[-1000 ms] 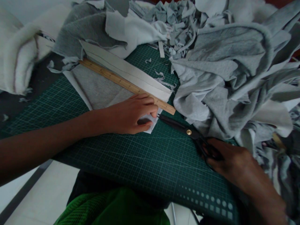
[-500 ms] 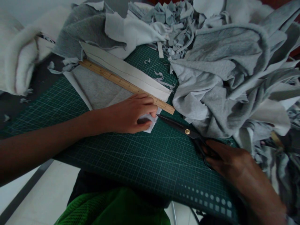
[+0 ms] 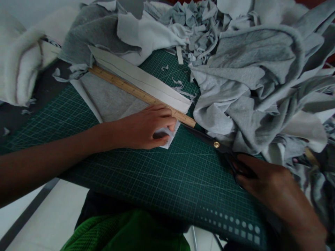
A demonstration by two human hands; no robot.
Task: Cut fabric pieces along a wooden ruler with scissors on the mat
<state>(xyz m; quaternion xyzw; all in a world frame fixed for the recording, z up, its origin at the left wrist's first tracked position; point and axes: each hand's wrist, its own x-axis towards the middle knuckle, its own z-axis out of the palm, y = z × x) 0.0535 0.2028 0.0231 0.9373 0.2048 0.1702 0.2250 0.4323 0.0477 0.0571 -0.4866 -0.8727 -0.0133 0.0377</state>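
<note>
Grey fabric piece (image 3: 112, 101) lies flat on the green cutting mat (image 3: 146, 174), w/ a wooden ruler (image 3: 138, 93) laid diagonally across it and a white strip (image 3: 141, 78) just beyond the ruler. Near corner of the fabric, by the ruler's end, is pinched under the left hand (image 3: 145, 127): palm down, fingers curled onto the cloth, thumb tucked under a small white flap. Scissors (image 3: 209, 139) rest low over the mat, tips pointing at that corner but just short of it, blades look nearly closed. Right hand (image 3: 264, 184) grips the handles, fingers through the loops, wrist low, forearm coming in from the right. Judging by this, no cut along the ruler edge shows yet; the whole length looks left to do. Heap of grey scraps (image 3: 251, 80) crowds the mat's right side.
</note>
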